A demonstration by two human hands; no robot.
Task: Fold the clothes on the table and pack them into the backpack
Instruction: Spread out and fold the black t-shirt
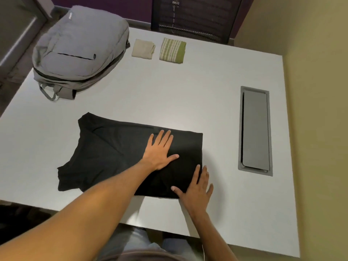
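A black garment (113, 151) lies partly folded on the white table (188, 95), near its front edge. My left hand (160, 151) presses flat on the garment's right half, fingers straight and spread. My right hand (197, 189) rests flat at the garment's front right corner, fingers straight, partly on the cloth and partly on the table. A grey backpack (79, 48) lies on its back at the far left corner, its zip line showing along the side. Two folded cloths sit behind: a beige one (143, 49) and a green-striped one (172, 50).
A grey cable hatch (255, 130) is set into the table at the right. A dark mesh chair (194, 16) stands behind the far edge. A beige wall runs along the right side. My lap shows below the front edge.
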